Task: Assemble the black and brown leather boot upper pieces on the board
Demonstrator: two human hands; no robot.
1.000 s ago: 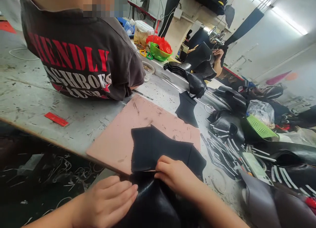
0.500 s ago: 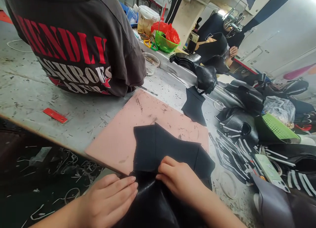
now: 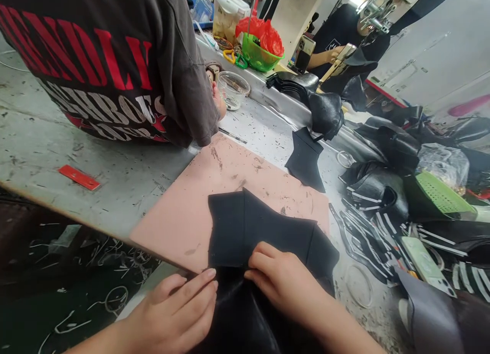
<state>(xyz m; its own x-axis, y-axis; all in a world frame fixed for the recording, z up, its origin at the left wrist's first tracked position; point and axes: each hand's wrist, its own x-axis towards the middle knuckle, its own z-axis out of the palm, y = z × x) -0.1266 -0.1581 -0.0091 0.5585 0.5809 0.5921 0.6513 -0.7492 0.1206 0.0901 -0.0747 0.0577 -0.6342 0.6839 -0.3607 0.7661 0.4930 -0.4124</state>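
A matt black panel (image 3: 279,223) with seam-like lines lies on a pink board (image 3: 172,211). Along its near edge begins glossy black leather (image 3: 237,318), which hangs toward me past the bottom of the view. Whether the two are one piece I cannot tell. My right hand (image 3: 285,277) pinches the leather where it meets the panel, thumb and forefinger together. At the panel's near left corner, my left hand (image 3: 184,303) has its fingers pressed together on the leather's edge; its fingertips partly cover that edge.
A person in a dark printed shirt (image 3: 115,63) is close by at left. Beyond the board lies another black panel (image 3: 306,157). Black leather pieces and white strips crowd the right, beside a phone (image 3: 426,264) and green basket (image 3: 444,193). Another person works by a machine (image 3: 375,14).
Both hands keep nearly the same hold along the edge. The view has shifted slightly. The nearby person's hand now shows beside the clear round container.
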